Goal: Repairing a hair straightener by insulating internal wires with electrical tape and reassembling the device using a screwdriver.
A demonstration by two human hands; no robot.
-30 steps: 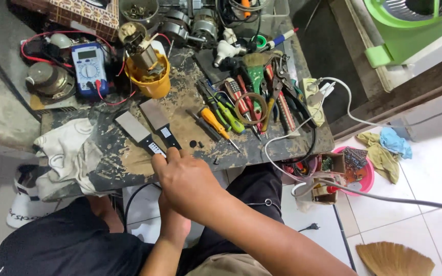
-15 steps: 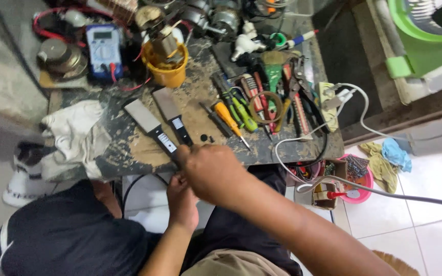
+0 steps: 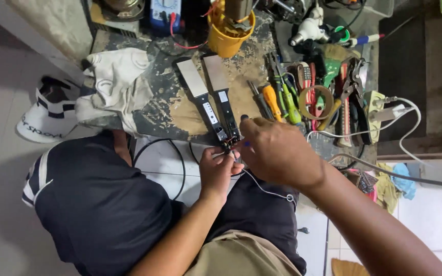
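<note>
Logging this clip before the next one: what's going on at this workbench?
A seated person works at the near edge of a cluttered bench. Both hands meet at the near ends of two flat paddle-shaped devices lying side by side. The left hand pinches small wires there, and the right hand comes in from above with something small and blue at its fingertips. A thin wire trails below. Screwdrivers and pliers lie to the right, a yellow cup behind.

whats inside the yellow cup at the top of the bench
A grey metal, roughly cylindrical part stands in the yellow cup and sticks out above its rim, with a few wires beside it. The picture's top edge cuts the part off, and the cup wall hides anything lower down.
</note>
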